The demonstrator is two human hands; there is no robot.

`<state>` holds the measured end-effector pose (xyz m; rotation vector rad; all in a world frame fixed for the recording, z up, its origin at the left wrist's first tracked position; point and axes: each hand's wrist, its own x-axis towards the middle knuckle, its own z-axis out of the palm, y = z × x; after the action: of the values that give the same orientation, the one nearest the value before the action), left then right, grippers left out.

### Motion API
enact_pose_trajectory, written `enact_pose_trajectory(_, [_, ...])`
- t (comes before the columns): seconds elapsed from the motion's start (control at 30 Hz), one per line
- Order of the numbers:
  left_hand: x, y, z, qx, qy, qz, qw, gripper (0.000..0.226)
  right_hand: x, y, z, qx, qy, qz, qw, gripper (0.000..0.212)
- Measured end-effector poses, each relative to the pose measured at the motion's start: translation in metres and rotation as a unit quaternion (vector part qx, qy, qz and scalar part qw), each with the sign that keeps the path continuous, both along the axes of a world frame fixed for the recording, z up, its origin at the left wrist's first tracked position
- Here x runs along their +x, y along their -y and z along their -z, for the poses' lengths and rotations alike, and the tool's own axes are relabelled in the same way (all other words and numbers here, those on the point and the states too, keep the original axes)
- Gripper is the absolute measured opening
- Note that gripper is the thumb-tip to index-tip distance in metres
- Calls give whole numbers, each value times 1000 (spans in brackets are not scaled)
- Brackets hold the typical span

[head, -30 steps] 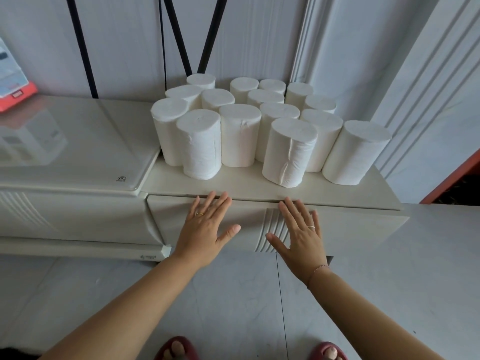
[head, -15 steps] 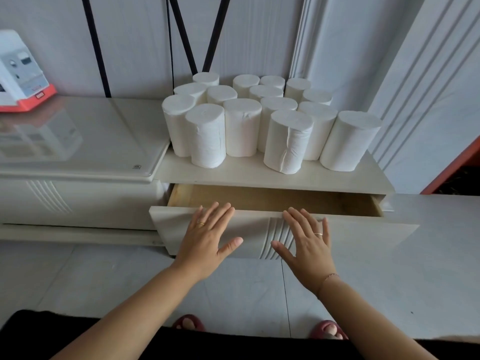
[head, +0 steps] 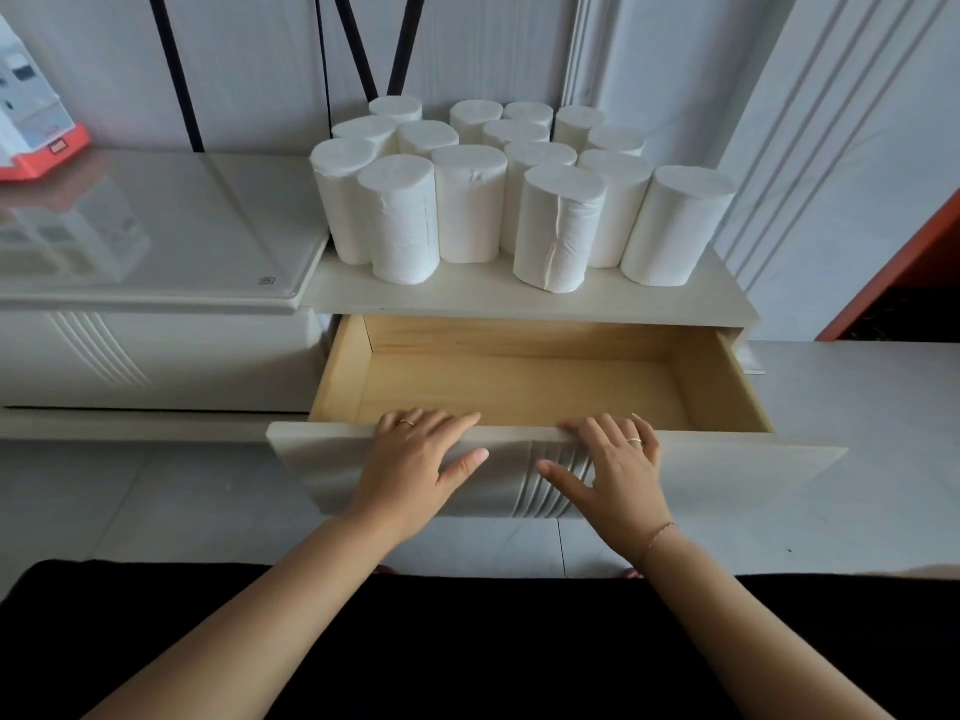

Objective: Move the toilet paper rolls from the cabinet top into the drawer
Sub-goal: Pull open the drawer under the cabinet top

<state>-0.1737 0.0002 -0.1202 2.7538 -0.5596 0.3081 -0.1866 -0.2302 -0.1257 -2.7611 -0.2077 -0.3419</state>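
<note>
Several white toilet paper rolls (head: pixel 558 228) stand upright in a tight cluster on the cream cabinet top (head: pixel 467 298). Below it the drawer (head: pixel 519 387) is pulled far out, its bare wooden inside showing nothing in it. My left hand (head: pixel 415 459) and my right hand (head: pixel 613 465) both rest on the white drawer front (head: pixel 727 470), fingers hooked over its top edge, thumbs spread on the face.
A lower glossy cabinet (head: pixel 156 226) adjoins on the left, with a white and orange box (head: pixel 31 127) at its far left. Black cables (head: pixel 358 44) run down the wall behind the rolls. An orange door frame (head: pixel 893 272) stands at right. Pale tiles cover the floor.
The drawer went from shut to wide open, pulled toward me by both hands. My fingers now curl over its top edge. The view has backed away.
</note>
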Motion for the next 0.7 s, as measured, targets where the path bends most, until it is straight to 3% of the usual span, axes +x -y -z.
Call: enact_pose_trajectory(0.7, [-65,6,5,-36,26,-23,999,47,-68,-5,-9,58,-9,14,998,62])
